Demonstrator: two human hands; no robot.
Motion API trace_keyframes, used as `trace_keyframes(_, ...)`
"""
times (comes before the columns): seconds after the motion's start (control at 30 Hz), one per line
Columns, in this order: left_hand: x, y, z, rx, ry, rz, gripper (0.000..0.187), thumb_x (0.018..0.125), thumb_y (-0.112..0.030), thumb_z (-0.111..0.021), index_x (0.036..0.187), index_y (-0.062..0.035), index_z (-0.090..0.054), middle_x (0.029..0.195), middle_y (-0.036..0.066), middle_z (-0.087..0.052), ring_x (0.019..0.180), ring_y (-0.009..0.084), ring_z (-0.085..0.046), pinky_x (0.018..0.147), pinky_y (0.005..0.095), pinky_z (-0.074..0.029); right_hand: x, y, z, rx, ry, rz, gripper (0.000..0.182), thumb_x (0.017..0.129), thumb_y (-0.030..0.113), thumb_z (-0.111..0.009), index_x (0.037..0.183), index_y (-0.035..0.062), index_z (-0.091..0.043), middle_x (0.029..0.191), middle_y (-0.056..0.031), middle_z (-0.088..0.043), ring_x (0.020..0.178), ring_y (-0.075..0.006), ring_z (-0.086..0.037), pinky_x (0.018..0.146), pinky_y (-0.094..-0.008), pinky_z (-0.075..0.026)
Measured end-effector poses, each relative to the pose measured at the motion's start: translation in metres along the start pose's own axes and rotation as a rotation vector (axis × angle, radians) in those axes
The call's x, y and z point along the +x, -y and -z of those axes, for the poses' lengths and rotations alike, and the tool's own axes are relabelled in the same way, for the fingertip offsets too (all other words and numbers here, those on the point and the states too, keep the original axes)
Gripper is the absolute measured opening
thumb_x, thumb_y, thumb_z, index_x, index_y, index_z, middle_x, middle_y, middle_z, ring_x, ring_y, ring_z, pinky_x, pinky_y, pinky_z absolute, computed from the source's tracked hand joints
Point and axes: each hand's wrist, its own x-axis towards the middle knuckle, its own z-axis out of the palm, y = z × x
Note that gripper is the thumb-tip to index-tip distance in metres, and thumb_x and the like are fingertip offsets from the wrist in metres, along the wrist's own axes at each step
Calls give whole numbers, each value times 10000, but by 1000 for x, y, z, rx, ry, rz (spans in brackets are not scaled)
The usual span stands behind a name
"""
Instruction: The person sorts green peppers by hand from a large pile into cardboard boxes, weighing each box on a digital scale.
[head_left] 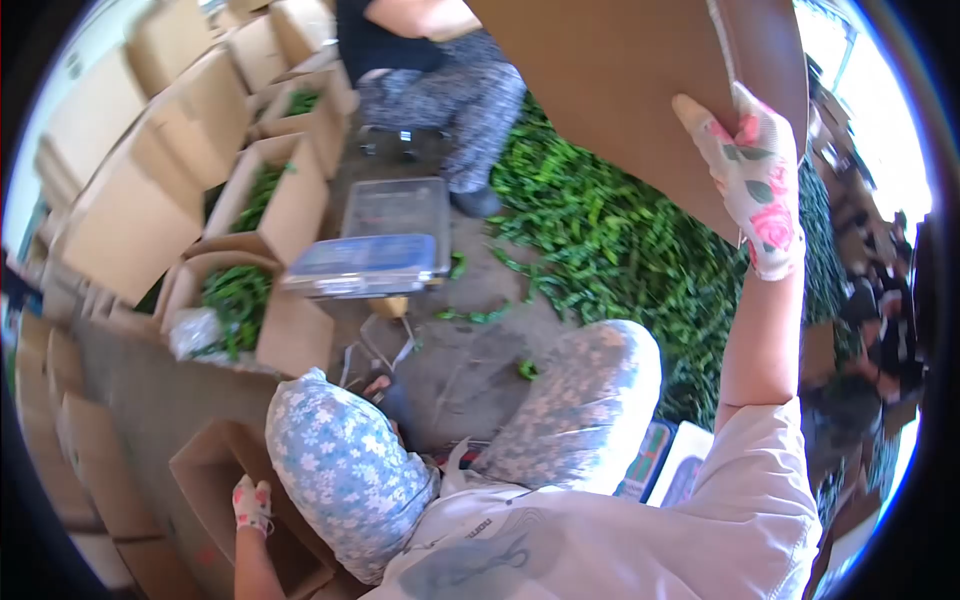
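My right hand (pixel 757 190), in a floral-print glove, is raised at the upper right and grips a large brown cardboard box (pixel 620 90). Its thumb lies on the near face, and some fingers are hidden behind the cardboard. My left hand (pixel 253 505), in a matching glove, is low on the left at an open cardboard box (pixel 215 460) beside my knee. Its thumb and a finger show apart, with nothing visible between them. A large heap of green leafy stalks (pixel 620 230) spreads over the floor in front of me.
Open boxes with greens (pixel 235 300) line the left side, with more boxes (pixel 130 190) behind. A blue-lidded clear plastic bin (pixel 365 262) stands ahead. Another person (pixel 440 95) sits beyond it. Blue and white packages (pixel 660 460) lie right of my knee.
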Motion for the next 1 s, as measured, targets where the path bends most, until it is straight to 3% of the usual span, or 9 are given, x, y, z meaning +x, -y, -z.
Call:
trace_keyframes(0.07, -2, -28, -25, 39, 45, -137, 240, 792, -146, -514, 962, -11, -615, 846, 200, -654, 772, 336, -649, 661, 411, -514, -31, -84, 9, -125, 66, -29, 175, 866, 185, -636, 994, 67, -648, 601, -63, -535, 492, -154, -492, 502, -288, -425)
trace_keyframes(0.1, -22, -45, 26, 128, 115, -149, 253, 789, -134, -516, 986, -15, -619, 872, 207, -657, 800, 341, -649, 683, 410, -513, -23, -60, 51, -191, 121, -33, 177, 867, 185, -629, 997, 66, -647, 603, -77, -533, 490, -172, -497, 508, -298, -429)
trace_keyframes(0.17, -24, -51, 9, 176, 117, -299, 271, 788, -112, -514, 1018, -14, -620, 898, 196, -665, 818, 324, -650, 696, 386, -510, -59, -106, 65, -274, 237, -141, 190, 857, 187, -624, 995, 58, -644, 620, -115, -553, 500, -198, -520, 529, -332, -435)
trace_keyframes(0.3, -7, -57, -7, 105, 329, -276, 380, 794, -153, -504, 1150, -45, -582, 922, 126, -659, 865, 290, -626, 692, 365, -520, -95, -160, 70, -410, 583, -319, 183, 810, 235, -637, 792, 61, -584, 627, -158, -546, 581, -329, -546, 558, -380, -449)
trace_keyframes(0.37, 6, -70, -4, -161, 364, -6, 278, 848, -172, -495, 1073, -36, -587, 814, 70, -632, 711, 220, -603, 579, 284, -487, -106, -145, 60, -438, 628, -203, 198, 820, 229, -560, 747, 45, -555, 584, -146, -506, 565, -328, -550, 541, -413, -437)
trace_keyframes(0.43, 19, -100, 21, -125, 530, 176, 532, 923, -295, -542, 1366, -54, -372, 1321, 147, -495, 986, 404, -594, 839, 565, -472, -114, -158, 47, -345, 715, -321, 157, 763, 213, -570, 715, 66, -542, 606, -176, -510, 577, -370, -514, 532, -411, -426)
trace_keyframes(0.47, 19, -123, 28, -55, 551, 179, 484, 915, -266, -529, 1328, -40, -418, 1303, 166, -508, 992, 360, -604, 779, 490, -525, -117, -167, 43, -318, 755, -373, 136, 752, 189, -557, 688, 74, -526, 586, -158, -496, 560, -352, -511, 530, -399, -422)
trace_keyframes(0.77, 70, -259, -64, 131, 623, -89, 428, 916, -259, -528, 1279, -41, -463, 1213, 165, -542, 960, 325, -614, 747, 453, -527, -88, -215, 43, -177, 835, -510, 189, 774, 240, -606, 754, 55, -576, 669, -161, -582, 663, -350, -582, 610, -389, -469)
trace_keyframes(1.0, 107, -309, -160, 201, 687, -168, 384, 916, -252, -527, 1236, -43, -503, 1134, 165, -572, 931, 294, -622, 718, 420, -528, -28, -268, 5, -362, 1003, -334, 125, 755, 222, -647, 819, 121, -612, 671, -71, -594, 656, -273, -613, 594, -361, -487)
